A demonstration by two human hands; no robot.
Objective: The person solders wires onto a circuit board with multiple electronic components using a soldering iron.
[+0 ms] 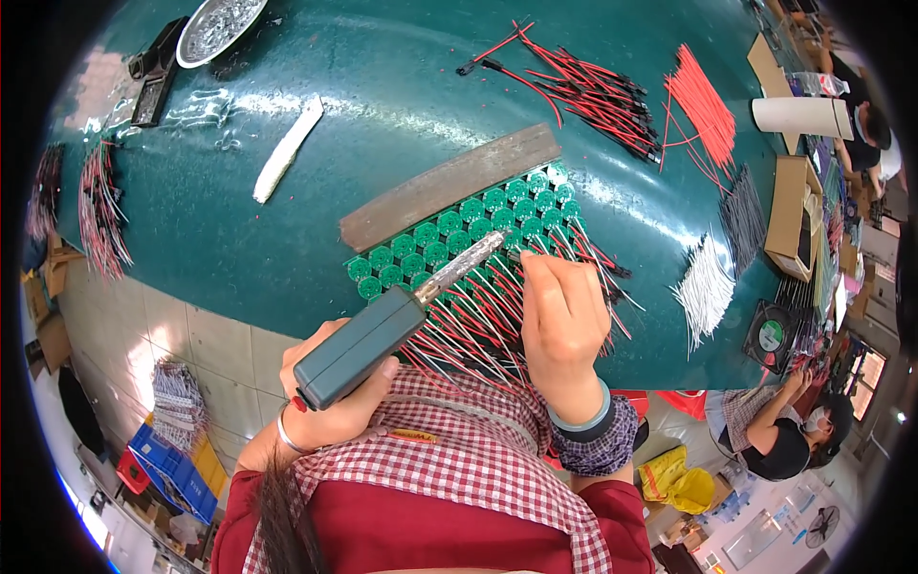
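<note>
My left hand (337,419) is wrapped round the handle of a dark grey-green soldering gun (361,346). Its long metal barrel slants up and right, with the tip over a panel of small round green circuit boards (411,264). Close to that tip, the thumb and fingers of my right hand (566,320) are pinched on what looks like a thin wire, mostly hidden by the fingers. Red, black and white wires (473,335) run from the panel's near side toward my apron. Along the panel's far edge lies a flat greyish-brown bar (449,187).
A white-handled flat tool (289,151) and a metal bowl (222,31) lie at left. Wire bundles sit at both sides: red-black (598,100), red (703,105), white (706,292). At right are a white cylinder (801,117), an open carton (794,215) and a co-worker (784,435).
</note>
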